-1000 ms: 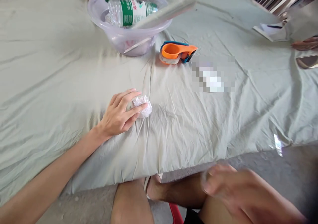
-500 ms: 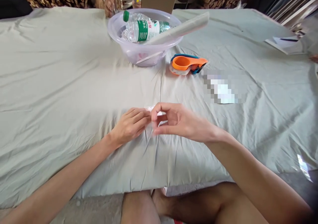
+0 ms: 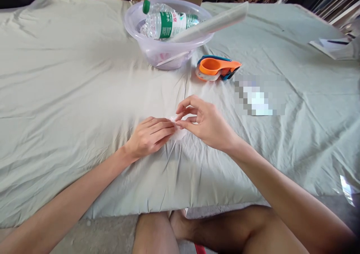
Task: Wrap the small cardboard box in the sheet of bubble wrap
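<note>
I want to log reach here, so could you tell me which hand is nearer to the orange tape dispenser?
Right. The right hand is just below the tape dispenser, pinching the wrapped bundle; the left hand rests on the bundle, further left.

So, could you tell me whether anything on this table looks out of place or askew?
A clear plastic water bottle with a green label lies on its side in the clear plastic bowl, and a long pale roll rests tilted across the bowl's rim, overhanging it. The pale green cloth is creased. Nothing looks spilled.
</note>
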`<state>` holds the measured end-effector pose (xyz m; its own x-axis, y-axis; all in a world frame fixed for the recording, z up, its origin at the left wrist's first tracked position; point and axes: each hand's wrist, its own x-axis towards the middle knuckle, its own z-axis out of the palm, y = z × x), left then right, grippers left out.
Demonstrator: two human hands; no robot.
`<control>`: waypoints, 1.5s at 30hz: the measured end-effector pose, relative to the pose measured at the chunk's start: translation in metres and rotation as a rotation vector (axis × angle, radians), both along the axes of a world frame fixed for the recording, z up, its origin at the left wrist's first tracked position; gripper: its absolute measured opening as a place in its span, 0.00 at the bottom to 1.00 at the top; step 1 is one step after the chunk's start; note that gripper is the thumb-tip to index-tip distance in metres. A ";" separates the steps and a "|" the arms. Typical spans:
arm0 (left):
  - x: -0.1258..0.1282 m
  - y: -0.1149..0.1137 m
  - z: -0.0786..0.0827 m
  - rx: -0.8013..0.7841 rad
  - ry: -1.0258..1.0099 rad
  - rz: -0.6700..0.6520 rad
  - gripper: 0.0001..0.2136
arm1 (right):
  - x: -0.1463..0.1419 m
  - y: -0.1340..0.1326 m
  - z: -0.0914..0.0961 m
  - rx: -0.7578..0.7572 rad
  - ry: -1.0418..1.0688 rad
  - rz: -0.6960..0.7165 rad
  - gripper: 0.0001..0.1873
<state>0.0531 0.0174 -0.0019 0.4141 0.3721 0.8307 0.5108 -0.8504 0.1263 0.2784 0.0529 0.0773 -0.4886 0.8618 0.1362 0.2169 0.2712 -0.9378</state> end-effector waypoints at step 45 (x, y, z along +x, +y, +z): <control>-0.005 -0.009 0.013 0.215 0.235 0.040 0.09 | -0.019 0.039 -0.064 -0.198 0.249 -0.050 0.11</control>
<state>0.0479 0.0089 0.0111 0.5929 0.2182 0.7752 0.5381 -0.8235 -0.1797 0.2596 0.0923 0.0138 -0.4175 0.9057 0.0733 -0.0175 0.0726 -0.9972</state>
